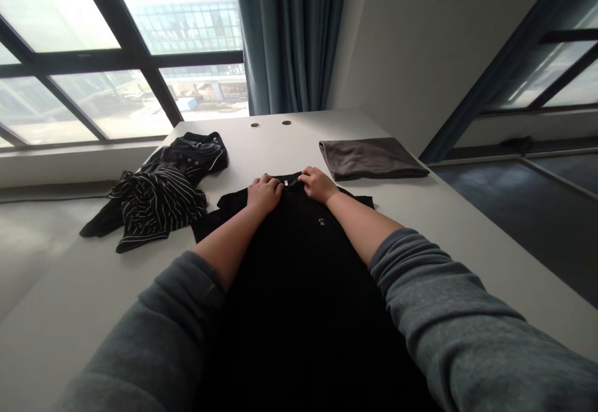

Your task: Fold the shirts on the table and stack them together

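Note:
A black short-sleeved shirt (303,275) lies spread on the table, its neckline away from me and a small pale logo on its chest. My left hand (265,194) is closed on the left side of the neckline, fingers curled over the fabric. On the opposite side, my right hand (318,184) pinches the collar edge between thumb and fingers. A small white label (286,182) shows inside the neck opening between both hands. The lower part of the shirt runs towards me between my forearms, too dark to make out folds.
Crumpled dark clothes, one a striped garment (161,203), lie at the left. A folded grey-brown cloth (374,158) rests at the right. The white table (467,250) has two round holes near its far end, by a blue curtain (292,38) and windows.

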Available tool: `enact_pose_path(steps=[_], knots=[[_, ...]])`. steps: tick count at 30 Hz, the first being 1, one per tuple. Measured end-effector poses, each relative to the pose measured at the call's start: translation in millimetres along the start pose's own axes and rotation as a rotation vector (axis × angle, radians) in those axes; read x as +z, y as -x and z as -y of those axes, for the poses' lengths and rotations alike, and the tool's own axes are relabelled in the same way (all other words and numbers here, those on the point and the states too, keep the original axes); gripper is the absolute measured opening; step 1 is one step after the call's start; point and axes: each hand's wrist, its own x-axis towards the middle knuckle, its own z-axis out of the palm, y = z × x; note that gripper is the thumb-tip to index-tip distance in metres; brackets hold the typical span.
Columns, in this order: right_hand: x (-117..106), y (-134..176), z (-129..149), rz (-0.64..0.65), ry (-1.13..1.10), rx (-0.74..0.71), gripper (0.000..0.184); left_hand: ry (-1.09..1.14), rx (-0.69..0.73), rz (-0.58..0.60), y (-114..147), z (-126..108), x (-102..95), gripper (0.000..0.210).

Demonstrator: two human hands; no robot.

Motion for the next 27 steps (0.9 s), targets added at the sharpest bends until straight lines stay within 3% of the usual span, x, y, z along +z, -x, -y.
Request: enact_pose_path(steps=[3,7,10,16,22,27], knots=[[4,2,-5,-0.032,-0.047,-0.032,0.034,0.009,0.009,-0.023,-18,-21,-0.1,0.044],[7,2,-12,-0.074,-0.134,-0.002,0.038,0.005,-0.039,0.142,-38,-36,5.7,0.036],[11,0,-16,-0.115,-0.162,0.093,0.040,0.027,-0.083,0.184,-43,-36,10.1,0.028],[12,-3,-19,-0.108,-0.129,0.208,0.047,0.107,-0.059,0.149,-34,-31,11.2,0.019],[5,-1,-16,-0.016,-0.098,0.155,0.044,0.113,0.098,0.093,-21,-31,10.9,0.017],[2,0,-15,-0.016,-0.091,0.148,0.045,0.134,0.166,0.149,-12,-33,9.5,0.012]])
